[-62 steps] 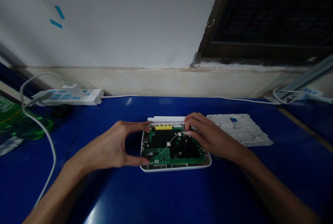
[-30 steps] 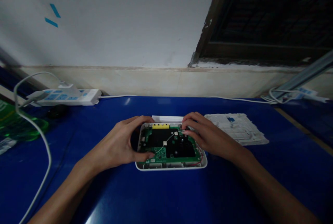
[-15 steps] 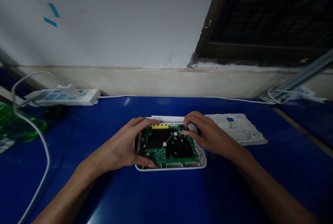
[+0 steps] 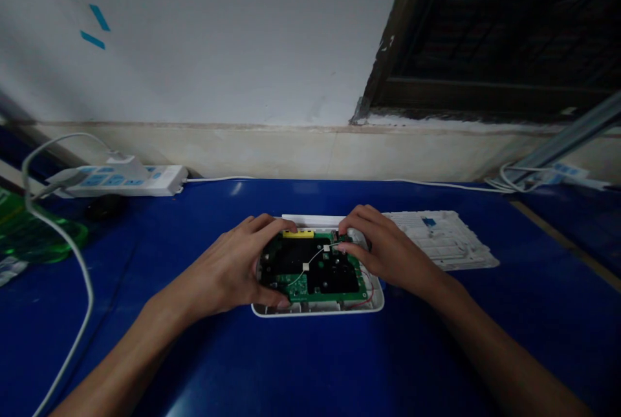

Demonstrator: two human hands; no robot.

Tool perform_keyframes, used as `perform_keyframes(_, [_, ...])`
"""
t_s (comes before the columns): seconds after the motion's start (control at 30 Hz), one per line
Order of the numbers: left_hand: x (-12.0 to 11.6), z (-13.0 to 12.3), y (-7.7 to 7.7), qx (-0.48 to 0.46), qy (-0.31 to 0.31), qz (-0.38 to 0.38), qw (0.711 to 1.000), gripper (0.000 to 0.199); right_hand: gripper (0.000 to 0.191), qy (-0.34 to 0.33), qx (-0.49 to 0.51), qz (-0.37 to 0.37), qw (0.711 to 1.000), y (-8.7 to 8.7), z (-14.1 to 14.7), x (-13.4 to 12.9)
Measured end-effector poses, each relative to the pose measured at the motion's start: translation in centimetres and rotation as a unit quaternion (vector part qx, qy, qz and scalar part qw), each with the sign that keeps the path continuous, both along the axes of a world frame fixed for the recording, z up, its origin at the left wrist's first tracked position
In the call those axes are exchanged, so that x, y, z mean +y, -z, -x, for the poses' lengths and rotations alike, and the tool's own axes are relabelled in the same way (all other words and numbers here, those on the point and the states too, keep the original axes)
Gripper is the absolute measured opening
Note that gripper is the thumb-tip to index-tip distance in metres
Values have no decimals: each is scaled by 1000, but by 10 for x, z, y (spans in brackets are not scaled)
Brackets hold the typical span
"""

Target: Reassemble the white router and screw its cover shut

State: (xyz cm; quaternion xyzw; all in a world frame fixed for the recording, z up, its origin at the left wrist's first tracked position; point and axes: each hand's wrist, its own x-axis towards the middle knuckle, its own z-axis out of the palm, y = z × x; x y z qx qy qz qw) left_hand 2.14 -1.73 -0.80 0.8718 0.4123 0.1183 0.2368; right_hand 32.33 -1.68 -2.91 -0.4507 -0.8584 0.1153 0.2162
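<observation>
A green circuit board point(image 4: 301, 288) with black patches and a yellow connector strip point(image 4: 299, 234) lies within a white housing point(image 4: 320, 313) on the blue table. A thin white wire crosses the board. My left hand point(image 4: 237, 262) grips the board's left side, thumb at the front edge and fingers at the back by the yellow strip. At the back right corner, my right hand point(image 4: 378, 242) has thumb and forefinger closed on the board's edge, near the wire's end. Red wires point(image 4: 372, 288) run along the housing's right side.
A white ribbed cover point(image 4: 444, 242) lies behind to the right. On the left are a power strip point(image 4: 165, 181), a dangling white cable point(image 4: 72, 245), a black object point(image 4: 104, 207) and a green bottle point(image 4: 48, 236). The wall borders the table's back.
The circuit board has shifted slightly in the housing, its front edge a little nearer the housing's front. Both hands have moved slightly left with their grips kept.
</observation>
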Motion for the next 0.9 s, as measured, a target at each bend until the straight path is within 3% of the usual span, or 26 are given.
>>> perform_keyframes(0.17, [2, -8, -5, 43, 2, 1, 999, 92, 9, 9, 39, -1, 999, 0, 1, 2])
perform_keyframes(0.27, [9, -8, -7, 59, 19, -15, 998, 93, 17, 14, 92, 45, 995, -12, -11, 6])
perform_keyframes(0.33, [16, -8, -7, 57, 27, -49, 997, 93, 19, 53, 119, 24, 991, -21, -26, 9])
perform_keyframes(0.43, [23, -18, -10, 36, 48, -90, 994, 80, 22, 119, 112, -24, 986, -30, -58, 13])
perform_keyframes(0.53, [25, -44, -14, 3, 86, -100, 991, 58, 23, 163, 56, -41, 984, -33, -92, 12])
perform_keyframes(0.73, [20, -107, -15, 1, 162, -138, 977, 36, 25, 173, -5, 104, 979, -32, -139, 0])
perform_keyframes(0.9, [18, -131, -12, -4, 180, -153, 972, 27, 14, 163, 18, 218, 962, -25, -150, -4])
